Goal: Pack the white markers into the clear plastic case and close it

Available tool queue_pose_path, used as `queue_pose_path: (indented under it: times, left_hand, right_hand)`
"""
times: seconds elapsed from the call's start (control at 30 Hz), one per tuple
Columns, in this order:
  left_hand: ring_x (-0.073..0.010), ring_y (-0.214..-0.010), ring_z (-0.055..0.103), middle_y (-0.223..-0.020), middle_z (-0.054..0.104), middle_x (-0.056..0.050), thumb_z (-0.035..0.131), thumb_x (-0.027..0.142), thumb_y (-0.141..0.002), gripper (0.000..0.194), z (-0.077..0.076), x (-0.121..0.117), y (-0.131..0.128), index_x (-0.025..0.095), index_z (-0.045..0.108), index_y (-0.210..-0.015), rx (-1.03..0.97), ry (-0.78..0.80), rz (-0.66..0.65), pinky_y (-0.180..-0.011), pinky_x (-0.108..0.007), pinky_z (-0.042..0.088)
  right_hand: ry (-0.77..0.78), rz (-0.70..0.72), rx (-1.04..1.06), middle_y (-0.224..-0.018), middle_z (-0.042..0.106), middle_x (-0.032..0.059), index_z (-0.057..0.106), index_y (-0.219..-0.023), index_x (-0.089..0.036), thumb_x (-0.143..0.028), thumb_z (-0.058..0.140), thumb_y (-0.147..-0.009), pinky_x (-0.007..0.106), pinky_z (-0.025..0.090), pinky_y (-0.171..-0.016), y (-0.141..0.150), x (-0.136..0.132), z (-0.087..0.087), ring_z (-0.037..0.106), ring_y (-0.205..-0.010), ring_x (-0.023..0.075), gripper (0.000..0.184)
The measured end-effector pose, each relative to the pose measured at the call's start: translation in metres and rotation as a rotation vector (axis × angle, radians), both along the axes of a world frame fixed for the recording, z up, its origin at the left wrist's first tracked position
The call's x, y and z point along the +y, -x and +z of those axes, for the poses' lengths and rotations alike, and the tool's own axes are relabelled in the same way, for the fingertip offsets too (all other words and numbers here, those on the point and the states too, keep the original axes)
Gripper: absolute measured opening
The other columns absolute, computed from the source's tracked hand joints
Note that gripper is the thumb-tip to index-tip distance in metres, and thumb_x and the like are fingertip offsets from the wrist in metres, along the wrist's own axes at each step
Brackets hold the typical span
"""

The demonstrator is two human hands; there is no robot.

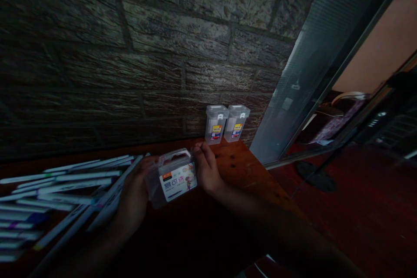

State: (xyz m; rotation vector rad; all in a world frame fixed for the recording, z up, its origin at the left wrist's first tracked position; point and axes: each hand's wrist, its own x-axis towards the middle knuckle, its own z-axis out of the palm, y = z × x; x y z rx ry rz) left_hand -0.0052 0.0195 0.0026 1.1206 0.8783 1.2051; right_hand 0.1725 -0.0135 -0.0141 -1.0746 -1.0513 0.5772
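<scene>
Between my two hands is a clear plastic marker case (153, 186) with a carry handle on top and a white printed label on its front. My left hand (135, 191) is closed round the case's left side. At its right upper corner, my right hand (206, 167) grips with bent fingers. No markers can be made out inside the case. Many white markers (78, 178) with coloured ends lie loosely piled on the wooden table (241, 165), just left of my left hand.
Two clear lidded plastic boxes (215, 126) with yellow labels stand upright at the table's back right, against the stone-block wall (176, 34). Beyond the table's right edge are a glass door panel (293, 74), a dark round stand base (314, 177) and a red floor (368, 208).
</scene>
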Motion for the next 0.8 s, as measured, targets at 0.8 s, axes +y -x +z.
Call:
queue_pose_path:
  times: [0.8]
  left_hand:
    - [-0.0458,-0.118,0.066,-0.126,0.073,-0.018,0.061,0.06,-0.089,0.062,-0.023,-0.003,0.002,0.02,0.063,-0.137,-0.277,0.384,-0.853,-0.086,-0.059,0.058]
  right_hand:
    - [-0.072,-0.056,-0.064,-0.073,0.053,0.0,0.06,-0.084,-0.024,-0.043,0.051,-0.092,0.03,0.037,-0.058,-0.022,0.005,0.003,0.048,-0.066,0.0192,0.022]
